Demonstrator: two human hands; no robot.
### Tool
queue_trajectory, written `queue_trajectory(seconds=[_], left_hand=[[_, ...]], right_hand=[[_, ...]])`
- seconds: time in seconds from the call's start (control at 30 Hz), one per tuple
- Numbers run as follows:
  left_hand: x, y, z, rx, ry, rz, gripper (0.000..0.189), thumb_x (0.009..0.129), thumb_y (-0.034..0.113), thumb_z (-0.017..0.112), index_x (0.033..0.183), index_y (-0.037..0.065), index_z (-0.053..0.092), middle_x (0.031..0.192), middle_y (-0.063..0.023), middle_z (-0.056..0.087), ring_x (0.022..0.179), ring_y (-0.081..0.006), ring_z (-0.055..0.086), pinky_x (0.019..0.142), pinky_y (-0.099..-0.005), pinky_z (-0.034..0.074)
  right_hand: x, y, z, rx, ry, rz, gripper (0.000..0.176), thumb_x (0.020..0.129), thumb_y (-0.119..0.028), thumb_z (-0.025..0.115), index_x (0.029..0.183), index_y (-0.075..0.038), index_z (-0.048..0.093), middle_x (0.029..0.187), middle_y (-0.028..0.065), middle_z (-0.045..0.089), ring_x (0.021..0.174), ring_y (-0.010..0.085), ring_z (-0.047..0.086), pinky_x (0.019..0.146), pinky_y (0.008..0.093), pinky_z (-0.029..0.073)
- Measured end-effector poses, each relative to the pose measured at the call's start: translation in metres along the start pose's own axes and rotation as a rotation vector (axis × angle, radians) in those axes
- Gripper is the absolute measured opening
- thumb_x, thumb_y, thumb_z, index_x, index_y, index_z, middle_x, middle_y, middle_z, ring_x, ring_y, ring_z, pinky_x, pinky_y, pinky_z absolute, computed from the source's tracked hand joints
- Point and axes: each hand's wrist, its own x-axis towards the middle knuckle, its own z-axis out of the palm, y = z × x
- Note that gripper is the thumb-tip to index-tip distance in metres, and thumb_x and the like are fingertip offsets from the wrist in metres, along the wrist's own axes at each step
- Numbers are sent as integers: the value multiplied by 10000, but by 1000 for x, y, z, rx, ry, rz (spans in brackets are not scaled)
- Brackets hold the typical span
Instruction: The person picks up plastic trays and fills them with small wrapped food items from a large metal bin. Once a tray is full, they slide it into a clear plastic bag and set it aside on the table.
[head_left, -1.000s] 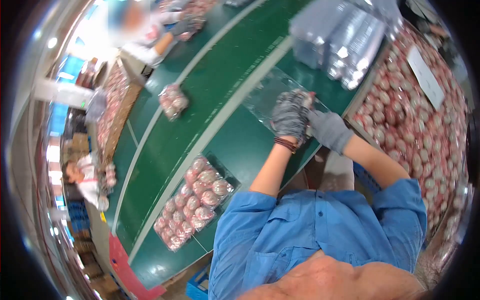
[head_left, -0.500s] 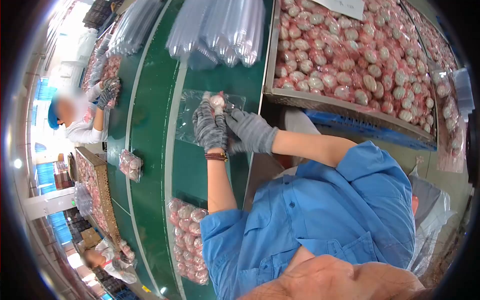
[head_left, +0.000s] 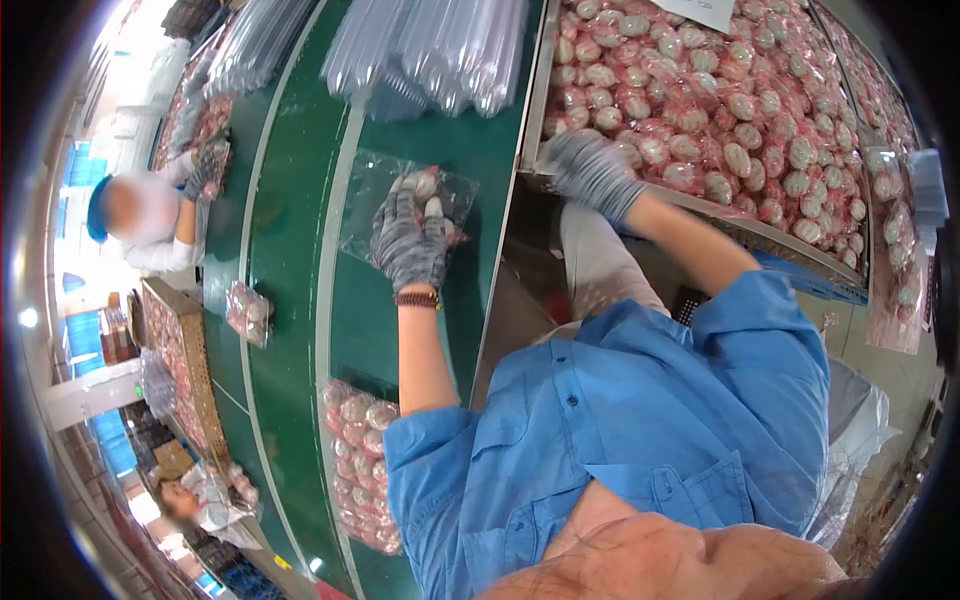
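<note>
My left hand (head_left: pixel 410 240), in a grey striped glove, rests over a clear plastic bag (head_left: pixel 360 190) on the green work surface. Its fingers and thumb close round pink-and-white wrapped balls (head_left: pixel 425 183) at the bag; how many lie under the palm is hidden. At the near left corner of a large metal-edged tray (head_left: pixel 690 200) is my right hand (head_left: pixel 590 172), gloved alike. Motion smears its fingers, which reach the edge of the heap of wrapped balls (head_left: pixel 700 120). Whether they hold one I cannot see.
Clear plastic sleeves (head_left: pixel 430 60) lie in a stack ahead of my left hand. Filled packs (head_left: pixel 360 465) sit by my left elbow. Another filled pack (head_left: pixel 248 313) lies on the green belt (head_left: pixel 285 250). Two co-workers (head_left: pixel 150 215) are across the belt. A paper sheet (head_left: pixel 700 12) tops the heap.
My right hand has left the bag beside my left hand and moved right to the tray's edge. My left hand stays on the bag. The pack on the belt looks slightly shifted.
</note>
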Motion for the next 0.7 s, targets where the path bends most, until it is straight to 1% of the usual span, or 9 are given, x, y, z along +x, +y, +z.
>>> queue_trajectory(seconds=[0.03,0.07,0.13,0.23,0.33,0.37,0.5,0.6,0.7], left_hand=[[2,6,-4,31,-33,-45,416,867,326,599,1254,175,572,1303,-59,565,1164,-297,535,1003,-420,417],[0,6,-4,25,-56,-59,412,872,328,594,1255,177,573,1304,-57,564,1161,-294,537,1004,-421,416],[3,3,-5,8,-74,-81,403,881,330,584,1256,180,576,1306,-53,564,1156,-289,542,1006,-422,414],[4,-2,-2,-31,-68,-104,381,897,328,563,1250,183,586,1298,-43,570,1149,-277,547,1001,-417,412],[3,0,-7,15,-85,-92,384,918,341,521,1259,177,582,1304,-41,568,1143,-277,552,994,-416,414],[3,0,-6,31,-71,-82,388,923,346,508,1265,176,578,1310,-43,564,1144,-278,552,993,-417,415],[7,-4,1,53,-65,-60,404,932,351,480,1290,180,557,1348,-44,535,1161,-286,546,985,-428,421],[5,1,-2,80,-93,-91,409,928,343,484,1302,190,546,1378,-57,508,1169,-286,543,986,-437,420],[7,-1,0,72,-97,-106,403,920,324,499,1299,195,548,1381,-65,505,1170,-282,543,988,-436,419]], right_hand=[[-8,32,-3,20,-4,103,258,841,-239,536,994,-36,584,929,166,628,847,301,636,777,413,522],[-4,86,49,-27,204,33,355,840,-278,558,1085,-23,586,999,165,631,903,328,637,813,431,513],[-3,108,35,-136,-209,214,437,826,-351,585,1107,-18,614,1035,180,643,944,344,638,849,434,503],[10,132,56,-74,-549,199,464,803,-416,603,1064,-36,651,1038,184,657,954,337,641,858,420,503],[10,124,31,-67,-585,207,452,817,-442,587,1062,-70,669,1028,165,673,979,332,640,861,416,502],[9,129,28,17,-581,218,437,826,-417,584,1107,-92,659,1092,137,659,1005,320,632,878,410,494],[-12,145,25,228,-431,68,509,796,-383,594,1237,-128,594,1232,135,583,1118,304,578,950,409,457],[-4,139,9,68,-570,-67,533,766,-369,604,1247,-139,586,1236,141,571,1136,330,559,958,418,453],[15,136,-2,5,-774,-142,619,666,-291,705,1255,-154,575,1226,141,570,1137,335,558,950,417,457]])
